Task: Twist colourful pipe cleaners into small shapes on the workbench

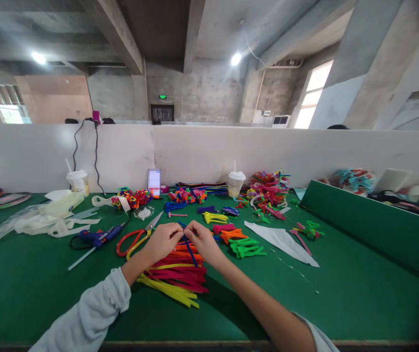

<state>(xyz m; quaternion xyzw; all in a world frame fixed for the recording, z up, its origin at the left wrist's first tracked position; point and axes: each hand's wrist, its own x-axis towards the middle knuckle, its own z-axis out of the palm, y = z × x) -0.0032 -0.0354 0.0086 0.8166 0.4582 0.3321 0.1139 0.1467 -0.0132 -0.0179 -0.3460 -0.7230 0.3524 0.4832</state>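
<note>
My left hand (166, 240) and my right hand (202, 238) meet over the table, fingertips pinched close together on a dark blue pipe cleaner (191, 250). One end of it slants down to the right below my fingers. Beneath my hands lies a pile of cut pipe cleaners: red (180, 278), yellow (171, 292) and some orange. Left of my left hand rest scissors (136, 239) with red and yellow handles, blades pointing away. Right of my right hand sit bent green pipe cleaners (246, 247), orange ones (231, 235) and yellow ones (215, 217).
A blue glue gun (101, 235) with a glue stick lies at left, near crumpled plastic wrap (37, 215). Two lidded cups (236, 185) and a phone (154, 182) stand along the back partition (195, 151). A white sheet (282, 242) and a green divider (363, 220) are at right.
</note>
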